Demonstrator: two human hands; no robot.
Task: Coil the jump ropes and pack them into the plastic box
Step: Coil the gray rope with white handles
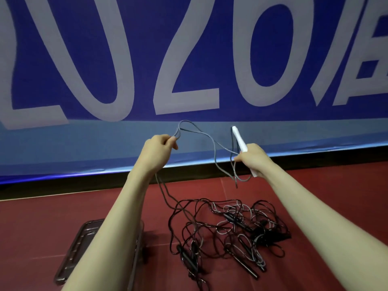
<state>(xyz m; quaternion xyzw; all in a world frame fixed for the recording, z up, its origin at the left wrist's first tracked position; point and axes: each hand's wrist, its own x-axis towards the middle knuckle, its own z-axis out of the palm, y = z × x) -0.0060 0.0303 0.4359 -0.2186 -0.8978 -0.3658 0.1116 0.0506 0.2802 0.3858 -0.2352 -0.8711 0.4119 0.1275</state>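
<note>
While both arms were raised in front of the blue banner (189, 59), my right hand (253, 159) gripped a white handle (238, 138) of the grey jump rope (206, 136), fingers curled round it, with a few short loops of cord hanging just below the fist. My left hand (160, 147) pinched a bight of the same cord between thumb and fingers, a small loop standing above the knuckles. From the left hand the cord ran down past my forearm into the tangled pile of ropes (228, 229) on the red floor (31, 227).

Findings, as judgement only: the free length appeared to pass through or under the black ropes in the pile. Had I gone on drawing cord upward, it could have snagged and dragged other ropes with it, tightening the knot of lines instead of freeing one. The loops under my right fist looked loosely held; a sharp tug from the left could have pulled them out and undone the coil. I could not tell where the second white handle lay, so its catching in the pile was a further risk.

The plastic box (84, 244) sat on the floor to the left of the pile, largely hidden by my left forearm, with no rope visibly in it. Its lid state could not be determined.
</note>
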